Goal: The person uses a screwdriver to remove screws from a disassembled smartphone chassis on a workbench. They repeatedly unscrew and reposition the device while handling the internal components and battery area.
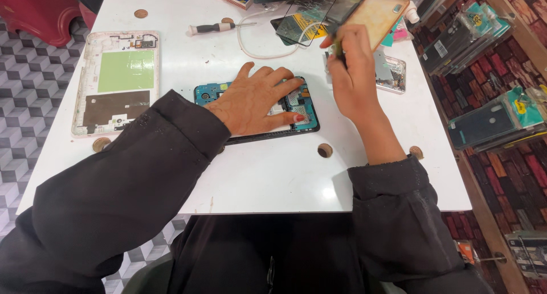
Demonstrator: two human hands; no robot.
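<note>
Opened phone (296, 109) lies under flat, open left hand (256, 100); raised right hand (353, 72) pinches a thin tool (338, 48).

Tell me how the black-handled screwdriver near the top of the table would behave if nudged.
The screwdriver lies flat on the smooth white table, apart from both hands. Its rounded handle suggests it would probably roll sideways. It looks stiff and likely light, and may slide easily.

opened phone (296, 109) | blue board exposed | flat on white table, pinned
</note>
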